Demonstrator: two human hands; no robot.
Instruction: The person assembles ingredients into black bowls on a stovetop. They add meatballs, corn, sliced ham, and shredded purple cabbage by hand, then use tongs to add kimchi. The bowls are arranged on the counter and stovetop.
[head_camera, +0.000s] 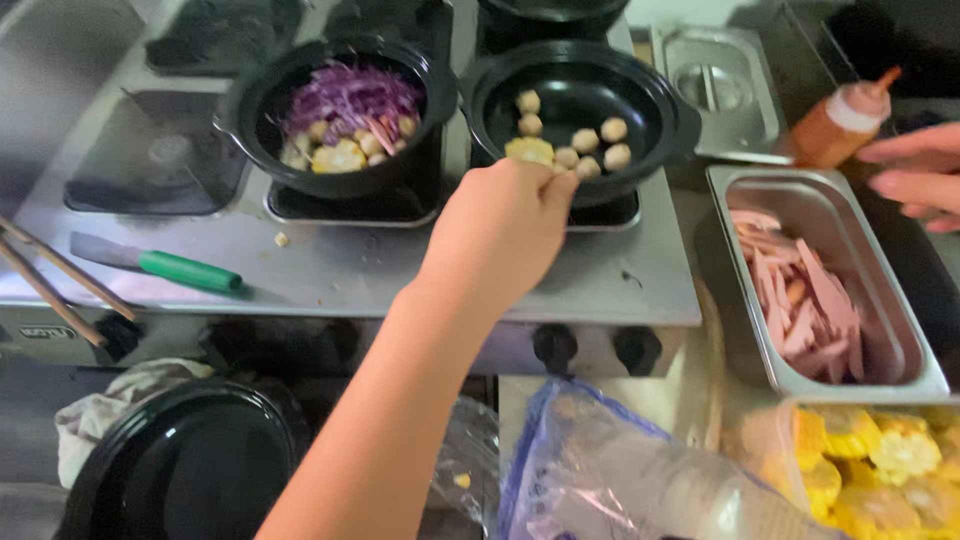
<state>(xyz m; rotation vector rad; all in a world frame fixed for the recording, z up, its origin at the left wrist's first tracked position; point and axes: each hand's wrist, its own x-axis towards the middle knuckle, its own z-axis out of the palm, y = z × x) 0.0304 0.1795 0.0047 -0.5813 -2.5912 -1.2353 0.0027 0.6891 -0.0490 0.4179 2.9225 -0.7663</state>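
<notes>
Steel stove (350, 270), hand (500, 225), yellow corn round (528, 150)

black pots (575, 95): 4 | steel trays (830, 280): 2 | knife (160, 262): 1 | sauce bottle (840, 120): 1 | chopsticks (60, 280): 2

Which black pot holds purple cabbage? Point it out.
The left pot on the stove: shredded purple cabbage lies over its corn and balls. The right pot, where the hand reaches, has only corn and balls.

Bag: I'm seeing a clear blue-edged plastic bag (610, 470) lying well below my fingers (560, 190).
Bottle: an orange squeeze bottle (840, 122) is leaning to their right.
</notes>
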